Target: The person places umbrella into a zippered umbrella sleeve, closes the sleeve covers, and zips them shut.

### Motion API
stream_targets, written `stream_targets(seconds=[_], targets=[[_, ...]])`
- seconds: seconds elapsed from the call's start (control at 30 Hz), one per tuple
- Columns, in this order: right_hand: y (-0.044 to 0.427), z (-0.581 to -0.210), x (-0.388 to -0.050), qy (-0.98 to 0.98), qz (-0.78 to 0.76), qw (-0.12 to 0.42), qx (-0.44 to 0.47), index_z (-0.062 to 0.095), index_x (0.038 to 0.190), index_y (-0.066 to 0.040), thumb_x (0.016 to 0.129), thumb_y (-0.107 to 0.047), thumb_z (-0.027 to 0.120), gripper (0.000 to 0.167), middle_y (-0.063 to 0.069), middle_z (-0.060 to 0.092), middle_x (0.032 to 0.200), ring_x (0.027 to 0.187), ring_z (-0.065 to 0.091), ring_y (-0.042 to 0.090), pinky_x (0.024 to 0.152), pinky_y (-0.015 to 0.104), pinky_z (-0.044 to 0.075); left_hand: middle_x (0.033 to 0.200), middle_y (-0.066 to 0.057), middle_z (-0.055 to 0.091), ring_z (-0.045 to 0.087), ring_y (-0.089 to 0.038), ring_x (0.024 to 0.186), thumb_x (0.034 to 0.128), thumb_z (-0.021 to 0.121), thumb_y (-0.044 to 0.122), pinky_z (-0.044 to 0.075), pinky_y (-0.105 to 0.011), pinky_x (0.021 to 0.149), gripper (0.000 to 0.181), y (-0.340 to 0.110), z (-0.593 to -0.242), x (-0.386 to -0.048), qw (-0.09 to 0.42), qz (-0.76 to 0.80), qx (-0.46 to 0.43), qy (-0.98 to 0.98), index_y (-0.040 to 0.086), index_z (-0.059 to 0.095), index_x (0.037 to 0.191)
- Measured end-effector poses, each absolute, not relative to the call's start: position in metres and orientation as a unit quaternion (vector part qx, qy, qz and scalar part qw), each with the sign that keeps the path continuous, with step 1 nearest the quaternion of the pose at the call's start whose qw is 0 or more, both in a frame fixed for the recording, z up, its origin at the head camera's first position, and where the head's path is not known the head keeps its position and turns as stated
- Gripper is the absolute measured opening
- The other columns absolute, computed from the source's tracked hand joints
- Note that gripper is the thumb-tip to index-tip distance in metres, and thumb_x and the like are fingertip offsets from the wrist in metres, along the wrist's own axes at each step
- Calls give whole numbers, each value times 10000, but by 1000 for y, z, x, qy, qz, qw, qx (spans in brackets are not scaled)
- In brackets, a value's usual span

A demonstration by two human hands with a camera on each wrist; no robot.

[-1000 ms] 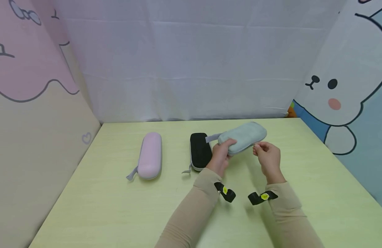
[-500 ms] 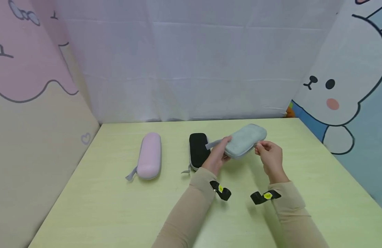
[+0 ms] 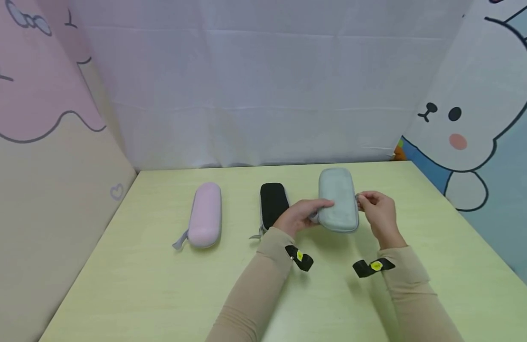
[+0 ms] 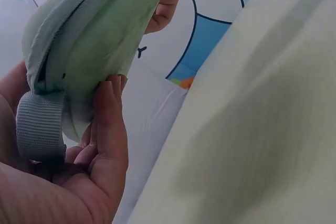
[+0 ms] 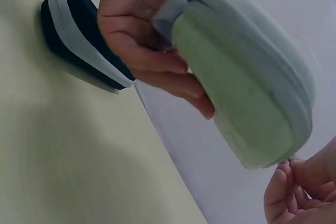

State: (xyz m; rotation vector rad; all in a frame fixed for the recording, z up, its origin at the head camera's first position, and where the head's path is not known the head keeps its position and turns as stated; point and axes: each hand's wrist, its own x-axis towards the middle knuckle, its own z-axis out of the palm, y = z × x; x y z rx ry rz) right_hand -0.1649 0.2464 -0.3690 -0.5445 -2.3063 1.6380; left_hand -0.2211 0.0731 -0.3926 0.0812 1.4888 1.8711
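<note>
My left hand (image 3: pixel 299 216) grips a pale green zip case (image 3: pixel 337 187) above the table, thumb over its top face and fingers beneath. At the case's right edge my right hand (image 3: pixel 381 214) pinches the zipper pull (image 5: pixel 290 160), mostly covered by the fingertips. A grey fabric strap (image 4: pixel 41 125) loops out from the case's end near the left palm. In the left wrist view a dark slit runs along the zip near that strap. What the case holds is hidden.
Just left of my left hand lies a black case (image 3: pixel 274 204) with a light zip band. Farther left rests a pink case (image 3: pixel 206 214) with a grey strap. The pale yellow table (image 3: pixel 161 294) meets a white cloth backdrop (image 3: pixel 263 95) and printed side panels.
The green case has turned from slanting to nearly lengthwise away from me. My right hand has shifted slightly right, still pinching at the zip. The black and pink cases stay put.
</note>
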Motion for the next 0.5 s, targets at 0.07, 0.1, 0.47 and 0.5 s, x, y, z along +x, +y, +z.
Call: stream_targets(seconds=[0.07,0.1,0.47,0.5], targets=[[246,-371,-165,-796,562,129,-184,533,1129,105,970,-85,478,254,100,560,968,742,543,11,711,174,495,951,-68,638,593,-140,796,803,719,210,504,-279,702,377,72,-392,-222,349,735,21,580,2,609,1097],[246,-372,-165,-797,561,131,-183,535,1122,107,969,-82,480,250,97,562,957,737,542,9,707,173,496,929,-63,642,592,-134,779,798,723,213,503,-271,687,371,72,-392,-223,342,737,15,583,-1,615,1081],[240,-381,-166,-820,522,158,-174,576,1056,101,960,-48,481,201,154,581,931,749,543,79,711,235,515,786,-36,615,548,-110,666,786,719,167,440,-219,567,294,74,-396,-222,292,765,-40,572,-27,637,991],[239,-381,-166,-821,520,158,-173,576,1057,100,962,-49,479,202,157,580,936,749,543,76,718,239,515,803,-41,620,555,-113,678,792,716,162,448,-222,579,303,74,-395,-221,290,769,-41,569,-32,634,1010]])
